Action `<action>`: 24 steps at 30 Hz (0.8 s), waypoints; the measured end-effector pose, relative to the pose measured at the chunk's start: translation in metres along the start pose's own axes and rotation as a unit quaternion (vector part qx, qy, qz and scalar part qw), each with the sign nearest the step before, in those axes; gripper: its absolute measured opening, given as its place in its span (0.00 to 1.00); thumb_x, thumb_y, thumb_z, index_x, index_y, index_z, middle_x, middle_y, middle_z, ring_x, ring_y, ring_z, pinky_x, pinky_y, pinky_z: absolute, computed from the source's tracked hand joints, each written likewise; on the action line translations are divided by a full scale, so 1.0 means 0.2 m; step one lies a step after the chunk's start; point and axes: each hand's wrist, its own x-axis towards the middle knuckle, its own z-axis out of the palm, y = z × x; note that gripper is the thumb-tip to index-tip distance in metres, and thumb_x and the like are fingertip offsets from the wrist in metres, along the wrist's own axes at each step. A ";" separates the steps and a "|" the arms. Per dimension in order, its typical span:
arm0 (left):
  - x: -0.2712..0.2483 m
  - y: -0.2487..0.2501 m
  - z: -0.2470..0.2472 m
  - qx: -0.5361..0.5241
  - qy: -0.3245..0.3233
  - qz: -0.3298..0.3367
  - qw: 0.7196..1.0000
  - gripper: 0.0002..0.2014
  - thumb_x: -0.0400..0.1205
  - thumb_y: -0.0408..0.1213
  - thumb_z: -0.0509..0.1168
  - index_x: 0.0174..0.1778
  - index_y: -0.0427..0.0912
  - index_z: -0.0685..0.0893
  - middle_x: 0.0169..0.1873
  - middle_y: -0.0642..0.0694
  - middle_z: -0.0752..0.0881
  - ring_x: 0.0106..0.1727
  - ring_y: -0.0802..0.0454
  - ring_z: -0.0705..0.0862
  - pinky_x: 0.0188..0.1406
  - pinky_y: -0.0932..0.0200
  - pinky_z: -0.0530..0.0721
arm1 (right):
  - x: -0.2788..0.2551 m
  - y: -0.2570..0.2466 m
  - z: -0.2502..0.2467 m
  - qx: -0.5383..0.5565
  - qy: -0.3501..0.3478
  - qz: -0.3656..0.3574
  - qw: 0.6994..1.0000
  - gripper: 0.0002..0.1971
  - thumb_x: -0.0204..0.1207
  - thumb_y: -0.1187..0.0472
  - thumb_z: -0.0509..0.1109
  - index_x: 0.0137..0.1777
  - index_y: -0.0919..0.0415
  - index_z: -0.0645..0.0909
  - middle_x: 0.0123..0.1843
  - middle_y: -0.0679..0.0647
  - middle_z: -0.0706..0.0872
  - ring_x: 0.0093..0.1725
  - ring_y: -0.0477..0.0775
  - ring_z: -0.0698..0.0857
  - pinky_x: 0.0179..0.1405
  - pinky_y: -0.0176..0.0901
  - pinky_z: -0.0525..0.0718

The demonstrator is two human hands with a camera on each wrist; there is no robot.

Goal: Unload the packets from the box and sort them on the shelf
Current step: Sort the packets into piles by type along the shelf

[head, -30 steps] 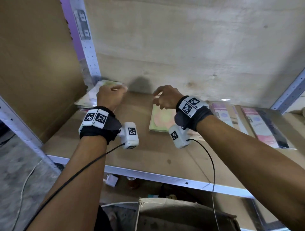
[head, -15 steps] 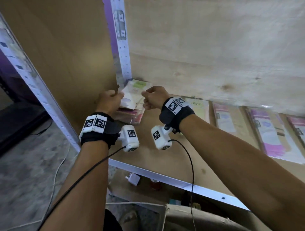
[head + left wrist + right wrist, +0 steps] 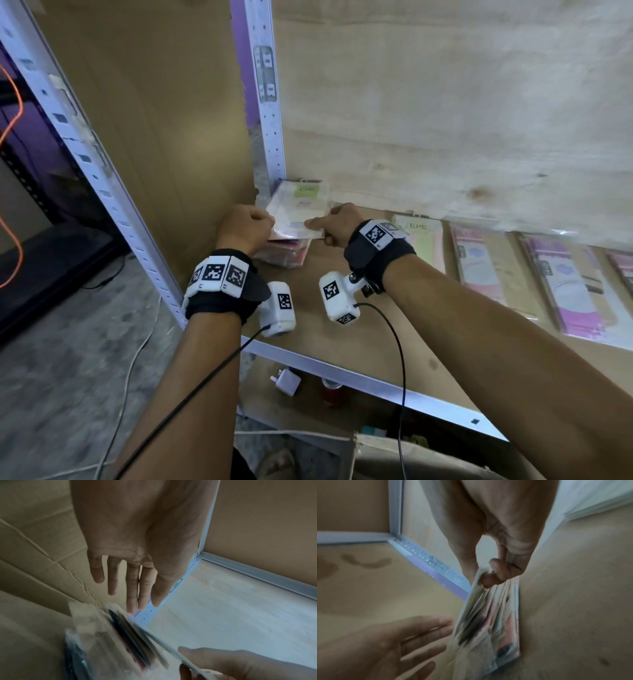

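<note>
Two hands are seen at the back left corner of the shelf [image 3: 349, 329], one on each side of a single stack of packets [image 3: 291, 251]. The top packet [image 3: 299, 214] is pinched at its near right edge by the right hand [image 3: 337, 224], thumb above and a curled finger beneath, and is lifted off the rest. The left hand [image 3: 245, 228] is placed just beside the stack's left edge. From the head camera it looks fisted, yet in the left wrist view its four fingers [image 3: 132, 588] are shown straight and spread, nothing held. How many packets are stacked cannot be counted: the edges are blurred in both wrist views. Further right, five more packets [image 3: 486, 270] are laid flat in a row on the board, side by side, the last cut off by the frame; these are seen from the head camera only. The fanned edges of the stack [image 3: 489, 622] are shown only by the right wrist camera. One white plug [image 3: 286, 380] and one red can [image 3: 331, 390] are seen on the level below.
</note>
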 end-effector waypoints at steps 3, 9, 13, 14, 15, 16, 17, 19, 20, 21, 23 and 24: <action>-0.02 0.03 0.02 -0.036 0.003 0.010 0.999 0.06 0.82 0.36 0.67 0.46 0.48 0.89 0.50 0.48 0.89 0.50 0.49 0.84 0.51 0.59 0.78 | -0.09 0.02 -0.09 0.043 -0.021 -0.005 0.999 0.06 0.76 0.70 0.74 0.46 0.67 0.79 0.33 0.59 0.77 0.24 0.52 0.71 0.22 0.41 0.68; -0.06 0.15 0.13 -0.234 -0.068 -0.028 0.970 0.12 0.79 0.47 0.72 0.49 0.42 0.90 0.37 0.51 0.90 0.43 0.49 0.90 0.47 0.55 0.89 | -0.33 0.03 -0.33 0.065 0.003 -0.040 0.997 0.11 0.76 0.68 0.74 0.57 0.64 0.84 0.45 0.60 0.84 0.36 0.55 0.81 0.29 0.42 0.77; -0.14 0.28 0.22 -0.358 -0.139 -0.051 0.922 0.22 0.71 0.59 0.76 0.51 0.47 0.85 0.48 0.45 0.90 0.46 0.47 0.94 0.41 0.58 0.91 | -0.49 0.02 -0.50 -0.022 0.030 -0.139 0.990 0.07 0.76 0.67 0.75 0.52 0.59 0.87 0.39 0.51 0.87 0.37 0.52 0.82 0.30 0.38 0.76; -0.16 0.31 0.25 -0.384 -0.158 -0.050 0.908 0.25 0.69 0.61 0.77 0.53 0.46 0.84 0.53 0.42 0.87 0.48 0.45 0.94 0.45 0.55 0.92 | -0.53 0.02 -0.55 -0.049 0.035 -0.170 0.984 0.07 0.76 0.68 0.75 0.52 0.60 0.87 0.36 0.48 0.87 0.35 0.48 0.82 0.29 0.35 0.77; -0.19 0.35 0.28 -0.409 -0.177 -0.052 0.893 0.30 0.68 0.62 0.77 0.58 0.45 0.82 0.57 0.39 0.85 0.50 0.42 0.93 0.49 0.52 0.92 | -0.57 0.03 -0.59 -0.082 0.040 -0.196 0.976 0.08 0.75 0.68 0.75 0.53 0.61 0.88 0.37 0.47 0.89 0.36 0.45 0.83 0.33 0.35 0.80; -0.22 0.38 0.31 -0.439 -0.193 -0.055 0.876 0.35 0.68 0.63 0.78 0.63 0.43 0.79 0.60 0.37 0.82 0.52 0.41 0.93 0.52 0.49 0.91 | -0.60 0.03 -0.62 -0.117 0.044 -0.215 0.969 0.10 0.75 0.68 0.75 0.55 0.61 0.89 0.40 0.49 0.90 0.39 0.44 0.83 0.40 0.38 0.82; -0.25 0.40 0.33 -0.471 -0.205 -0.057 0.856 0.39 0.67 0.62 0.78 0.68 0.42 0.77 0.62 0.36 0.81 0.53 0.40 0.92 0.53 0.47 0.91 | -0.64 0.04 -0.66 -0.153 0.046 -0.230 0.960 0.11 0.74 0.68 0.75 0.56 0.59 0.89 0.44 0.52 0.89 0.41 0.45 0.83 0.46 0.39 0.81; -0.29 0.44 0.38 -0.528 -0.217 -0.054 0.819 0.42 0.68 0.60 0.79 0.71 0.39 0.76 0.62 0.34 0.84 0.54 0.42 0.92 0.54 0.46 0.91 | -0.72 0.08 -0.71 -0.226 0.054 -0.262 0.937 0.13 0.73 0.66 0.76 0.57 0.54 0.88 0.48 0.54 0.87 0.44 0.48 0.83 0.50 0.39 0.80; -0.32 0.46 0.40 -0.545 -0.219 -0.051 0.808 0.38 0.70 0.58 0.78 0.70 0.38 0.77 0.59 0.35 0.88 0.55 0.44 0.92 0.52 0.47 0.91 | -0.75 0.10 -0.74 -0.259 0.060 -0.277 0.923 0.14 0.73 0.65 0.77 0.58 0.53 0.88 0.50 0.55 0.86 0.46 0.50 0.83 0.52 0.40 0.80; -0.34 0.48 0.44 -0.551 -0.215 -0.051 0.805 0.32 0.74 0.55 0.77 0.68 0.38 0.78 0.55 0.38 0.92 0.54 0.46 0.93 0.50 0.50 0.91 | -0.79 0.13 -0.76 -0.287 0.065 -0.284 0.913 0.15 0.72 0.64 0.78 0.59 0.52 0.87 0.51 0.56 0.85 0.48 0.52 0.83 0.55 0.43 0.80; -0.39 0.51 0.50 -0.537 -0.183 -0.068 0.820 0.19 0.82 0.46 0.71 0.63 0.38 0.81 0.51 0.40 0.93 0.50 0.50 0.93 0.42 0.56 0.91 | -0.83 0.16 -0.81 -0.330 0.063 -0.277 0.900 0.18 0.71 0.60 0.80 0.61 0.50 0.86 0.53 0.56 0.83 0.51 0.53 0.81 0.59 0.48 0.79; -0.41 0.52 0.54 -0.526 -0.166 -0.082 0.830 0.14 0.84 0.42 0.69 0.62 0.39 0.81 0.52 0.40 0.92 0.49 0.51 0.93 0.40 0.59 0.91 | -0.85 0.18 -0.84 -0.347 0.054 -0.263 0.899 0.20 0.69 0.57 0.81 0.62 0.49 0.85 0.54 0.55 0.82 0.53 0.53 0.80 0.60 0.49 0.79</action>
